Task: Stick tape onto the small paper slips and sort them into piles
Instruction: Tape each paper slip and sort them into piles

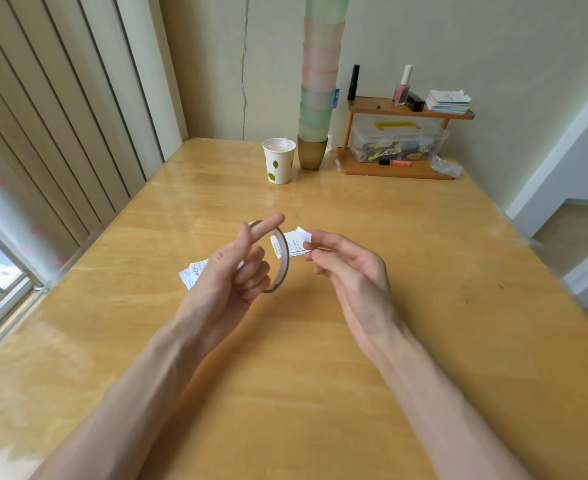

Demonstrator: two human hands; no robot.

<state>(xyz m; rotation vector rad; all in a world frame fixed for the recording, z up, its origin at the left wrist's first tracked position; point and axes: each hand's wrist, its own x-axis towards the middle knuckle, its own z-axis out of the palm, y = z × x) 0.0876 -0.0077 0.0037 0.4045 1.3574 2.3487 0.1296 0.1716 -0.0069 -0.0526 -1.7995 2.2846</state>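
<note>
My left hand (240, 268) holds a thin tape roll (283, 263) upright above the table, lower fingers curled round its rim and the index finger stretched over its top. My right hand (348, 268) pinches a small white piece of tape (303, 234) between thumb and fingertip, just right of the roll. A printed paper slip (294, 249) lies on the wooden table (285, 358) behind the roll. A second small pile of slips (193, 273) lies left of my left hand, partly hidden by it.
At the table's far edge stand a paper cup (278, 161), a tall stack of coloured plastic cups (316, 109) and a small wooden shelf (403, 143) with a clear box, bottles and note paper. A window and vertical blinds run along the left.
</note>
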